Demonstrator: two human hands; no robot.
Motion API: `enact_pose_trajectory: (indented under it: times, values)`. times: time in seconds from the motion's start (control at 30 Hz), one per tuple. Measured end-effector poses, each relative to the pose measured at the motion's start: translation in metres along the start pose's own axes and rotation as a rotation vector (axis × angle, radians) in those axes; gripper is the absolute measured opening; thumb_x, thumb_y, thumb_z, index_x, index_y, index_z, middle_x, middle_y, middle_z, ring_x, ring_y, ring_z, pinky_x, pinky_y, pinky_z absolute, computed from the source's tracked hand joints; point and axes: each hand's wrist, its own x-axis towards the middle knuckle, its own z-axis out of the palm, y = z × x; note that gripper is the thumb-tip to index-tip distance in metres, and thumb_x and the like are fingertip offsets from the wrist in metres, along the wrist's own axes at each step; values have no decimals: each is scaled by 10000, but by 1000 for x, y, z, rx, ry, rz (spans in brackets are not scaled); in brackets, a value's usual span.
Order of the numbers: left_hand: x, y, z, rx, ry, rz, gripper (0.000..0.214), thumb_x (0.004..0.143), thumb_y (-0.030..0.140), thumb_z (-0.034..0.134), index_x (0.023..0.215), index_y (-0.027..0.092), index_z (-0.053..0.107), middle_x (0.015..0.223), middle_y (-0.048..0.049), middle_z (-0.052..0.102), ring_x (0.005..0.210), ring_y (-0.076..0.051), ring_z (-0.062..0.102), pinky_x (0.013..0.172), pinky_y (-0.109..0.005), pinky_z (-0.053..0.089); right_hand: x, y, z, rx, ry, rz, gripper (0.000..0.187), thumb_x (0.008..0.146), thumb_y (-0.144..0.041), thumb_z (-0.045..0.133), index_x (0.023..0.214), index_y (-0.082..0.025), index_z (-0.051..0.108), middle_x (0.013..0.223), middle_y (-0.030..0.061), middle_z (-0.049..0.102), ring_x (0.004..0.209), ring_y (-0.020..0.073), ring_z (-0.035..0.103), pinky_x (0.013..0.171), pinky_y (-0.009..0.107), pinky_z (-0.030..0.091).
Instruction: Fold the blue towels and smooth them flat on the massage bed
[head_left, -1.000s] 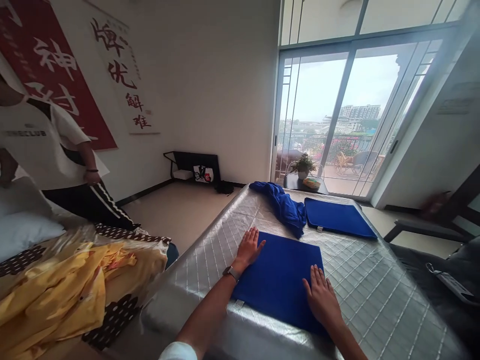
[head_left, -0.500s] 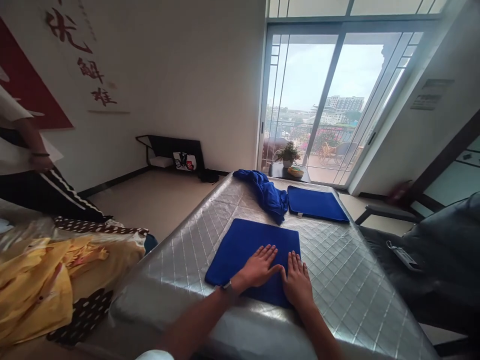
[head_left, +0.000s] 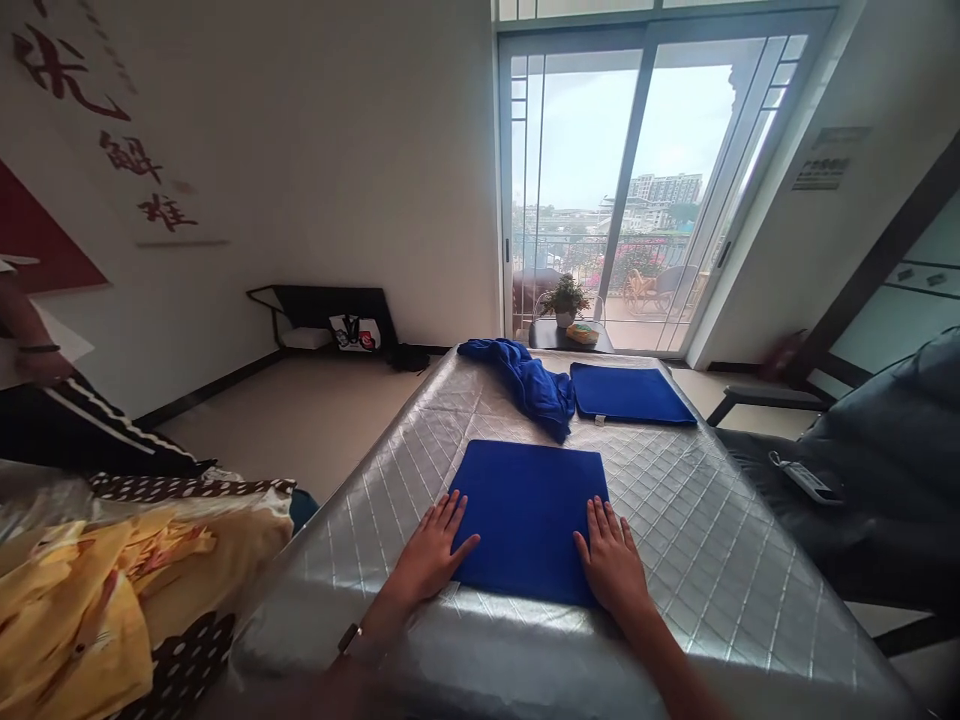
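A flat blue cloth square, like a cushion cover or folded cloth [head_left: 531, 520], lies on a silver quilted surface [head_left: 360, 510] in front of me. My left hand [head_left: 433, 545] rests over its left edge, fingers stretched out and pointing away from me. Over the right edge lies my right hand [head_left: 611, 550], flat with its fingers extended. Farther off, a second flat blue piece [head_left: 631, 393] with a small white tag lies at the right. Beside it a crumpled blue cloth [head_left: 529, 385] trails toward the far left corner.
Yellow clothing [head_left: 82, 610] is heaped at the left, near a standing person [head_left: 45, 400]. A dark armchair [head_left: 892, 470] with a white remote-like device [head_left: 806, 478] stands at the right. Past the far edge are a potted plant [head_left: 566, 300] and a sliding glass door [head_left: 630, 190].
My left hand has moved left from the middle of the blue square to its left edge. My right hand stays at the right edge. The view has shifted slightly.
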Motion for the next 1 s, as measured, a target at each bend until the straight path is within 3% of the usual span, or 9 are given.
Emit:
enact_pose_trajectory:
  times: [0.13,0.2,0.3,0.47,0.57,0.67,0.9,1.0]
  values:
    - [5,3,-5,3,-7,5,793,989,716,252,1611,228,186,1667,-63,182,1534,-257,193,1247,-469,179,-20,2,6,30,-60,6,690,1021,-496,199,1591,-109,240,1667,68,151,1546,210,92,1260,428,81]
    - [11,17,-11,-5,-2,-9,812,991,714,233,1609,188,202,1667,-90,176,1537,-269,176,1249,-480,173,-26,2,9,46,-94,13,702,1018,-509,211,1595,-109,217,1672,67,129,1546,206,81,1260,422,86]
    - [21,64,-22,-60,17,48,786,1017,669,188,1606,149,213,1670,-111,155,1541,-273,155,1250,-468,185,-27,4,14,32,-97,16,706,1012,-500,231,1599,-110,200,1673,76,125,1546,216,76,1259,441,91]
    - [40,160,-21,-217,-4,423,725,1036,629,182,1613,190,190,1665,-75,184,1543,-216,150,1258,-409,162,-23,11,23,-21,-85,-68,656,993,-397,285,1576,-95,300,1661,109,184,1542,256,109,1250,478,116]
    - [44,181,-13,-249,-59,472,736,1035,632,160,1609,172,191,1655,-79,207,1542,-195,150,1260,-396,140,-22,15,28,-66,-76,-94,620,980,-343,288,1559,-133,364,1660,91,215,1542,263,120,1245,491,135]
    - [38,162,-7,-226,-66,405,715,1038,628,153,1611,201,173,1657,-47,202,1545,-184,136,1265,-405,124,-24,17,32,-92,-48,-129,607,989,-401,275,1522,-165,445,1656,79,240,1543,274,125,1240,507,156]
    - [3,51,-6,-102,-22,25,721,1031,645,201,1615,229,129,1674,-40,156,1544,-252,150,1259,-481,160,-26,17,34,-57,50,-164,646,1004,-431,174,1475,-140,507,1643,103,277,1533,280,175,1231,528,175]
    - [-12,18,-7,-105,-20,-107,757,1019,671,208,1614,209,135,1679,-58,123,1546,-260,142,1257,-477,161,-25,18,34,-56,19,-124,678,994,-468,170,1513,-134,451,1646,92,274,1531,268,186,1238,502,174]
